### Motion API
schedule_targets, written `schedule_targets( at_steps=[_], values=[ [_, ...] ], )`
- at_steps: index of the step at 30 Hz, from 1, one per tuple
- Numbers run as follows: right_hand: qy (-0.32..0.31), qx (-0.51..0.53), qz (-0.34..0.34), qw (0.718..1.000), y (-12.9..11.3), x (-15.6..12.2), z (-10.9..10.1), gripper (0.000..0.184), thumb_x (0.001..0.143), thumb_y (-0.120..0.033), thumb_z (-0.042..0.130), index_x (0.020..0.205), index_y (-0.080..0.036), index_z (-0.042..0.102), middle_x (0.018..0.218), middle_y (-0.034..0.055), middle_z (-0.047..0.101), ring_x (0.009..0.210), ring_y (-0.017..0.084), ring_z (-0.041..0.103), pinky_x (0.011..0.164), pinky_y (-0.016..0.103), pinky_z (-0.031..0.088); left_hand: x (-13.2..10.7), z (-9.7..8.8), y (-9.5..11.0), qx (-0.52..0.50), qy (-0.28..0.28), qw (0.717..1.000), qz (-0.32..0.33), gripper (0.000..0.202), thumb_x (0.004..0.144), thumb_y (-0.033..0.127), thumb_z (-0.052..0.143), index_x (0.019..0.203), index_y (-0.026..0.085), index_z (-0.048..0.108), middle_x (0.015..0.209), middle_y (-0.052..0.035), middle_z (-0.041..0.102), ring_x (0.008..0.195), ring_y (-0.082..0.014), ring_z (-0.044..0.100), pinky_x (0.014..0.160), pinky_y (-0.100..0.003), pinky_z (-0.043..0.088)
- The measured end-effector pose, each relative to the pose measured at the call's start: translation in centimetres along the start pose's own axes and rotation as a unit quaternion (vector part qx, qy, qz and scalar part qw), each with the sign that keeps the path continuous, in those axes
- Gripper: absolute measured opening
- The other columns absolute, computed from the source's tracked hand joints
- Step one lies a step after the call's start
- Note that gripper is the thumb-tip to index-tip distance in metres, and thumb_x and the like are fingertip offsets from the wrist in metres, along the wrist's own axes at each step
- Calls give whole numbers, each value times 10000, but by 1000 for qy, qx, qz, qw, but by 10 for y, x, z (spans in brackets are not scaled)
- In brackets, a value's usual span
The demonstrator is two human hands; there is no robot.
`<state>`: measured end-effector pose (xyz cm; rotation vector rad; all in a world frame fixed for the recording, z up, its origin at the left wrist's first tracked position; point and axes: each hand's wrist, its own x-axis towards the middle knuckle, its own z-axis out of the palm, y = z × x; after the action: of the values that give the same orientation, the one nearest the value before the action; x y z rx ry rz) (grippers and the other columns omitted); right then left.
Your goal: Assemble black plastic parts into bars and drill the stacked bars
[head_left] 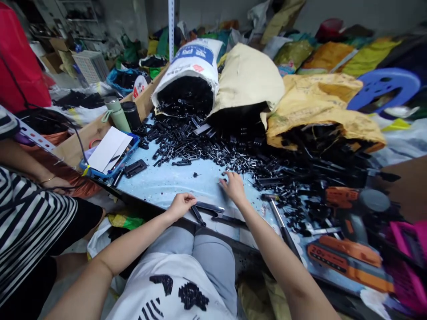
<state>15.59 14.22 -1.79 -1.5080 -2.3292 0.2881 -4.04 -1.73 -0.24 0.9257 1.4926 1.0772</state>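
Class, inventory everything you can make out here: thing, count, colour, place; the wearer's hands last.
Bench: one, light blue, centre
Open sacks: three; white, cream, yellow; back
Small black parts: uncountable, black, before sacks
Long black parts: two or more, black, front
Bottle: one, green, back left
Cup: one, black, beside bottle
Tray: one, blue, bench left
Paper: count unclear, white, on tray
Hammer: one, silver-black, right
Power tool: one, orange and black, right
Basket: one, pink, right edge
Background sacks: many, mixed colours, behind
Co-worker: one, black-white top, left edge
Left hand: one, bare, at long parts
Right hand: one, bare, over bench
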Motion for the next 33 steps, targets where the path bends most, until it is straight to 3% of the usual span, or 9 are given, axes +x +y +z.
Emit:
schedule_targets(
  at_steps=[5,8,13,17,20,24,28,30,33],
  values=[
    [-29,206,-135,969,-78,39,-6,336,866,-403,479,1106,-176,543,1010,80,592,819,176,577,738,321,486,10,-2,-12,119,69,990,39,297,701,234,679,981,136,669,755,-29,605,713,-145,560,742,-293,450],
    [-52,212,-159,963,-113,67,-8,345,877,-382,473,1147,-174,524,1018,74,599,852,174,577,788,322,476,12,-8,-14,196,86,975,57,398,688,271,715,1061,149,648,855,-53,596,785,-164,559,790,-313,455],
    [-129,20,-193,973,-109,66,14,406,767,-233,613,1164,-167,559,1137,130,546,1038,256,506,876,355,421,-5,-6,-14,239,4,962,134,205,832,272,562,982,171,660,896,-58,595,816,-165,570,843,-334,459],
    [-159,31,-170,972,-84,46,33,240,787,-129,534,994,-158,651,986,108,621,953,215,557,853,313,434,-5,-16,8,126,9,981,149,396,780,337,629,1136,175,566,1046,-85,556,788,-151,584,745,-308,503],
    [-129,39,-148,980,-69,40,27,218,809,-144,490,951,-137,655,932,100,654,869,189,600,821,302,458,27,-58,61,-131,25,984,120,574,812,483,562,1275,179,413,1083,-96,553,708,-123,616,643,-265,522],
    [-49,163,-55,984,-54,36,3,258,832,-322,503,944,-140,647,849,84,682,747,181,640,714,316,507,87,-155,159,-336,113,916,191,627,895,603,297,1329,152,329,1159,-126,521,969,-196,623,730,-303,536],
    [-21,420,102,901,-39,24,-10,380,627,-468,719,820,-147,649,717,43,670,649,170,642,632,322,541,121,-216,216,-359,216,872,254,572,928,583,192,1369,227,268,1240,-103,443,1066,-193,587,739,-319,518],
    [-8,473,147,869,-33,10,-12,406,559,-468,767,774,-147,641,689,29,659,630,159,633,637,335,552,128,-203,207,-288,219,897,253,549,922,578,233,1334,229,331,1220,-92,461,1006,-178,613,727,-298,518],
    [36,440,166,882,-25,-21,-21,359,584,-443,767,762,-154,651,696,28,664,630,149,621,644,326,546,111,-137,148,-83,131,960,234,502,860,560,431,1217,211,475,1123,-80,547,864,-165,641,716,-288,526]
  ],
)
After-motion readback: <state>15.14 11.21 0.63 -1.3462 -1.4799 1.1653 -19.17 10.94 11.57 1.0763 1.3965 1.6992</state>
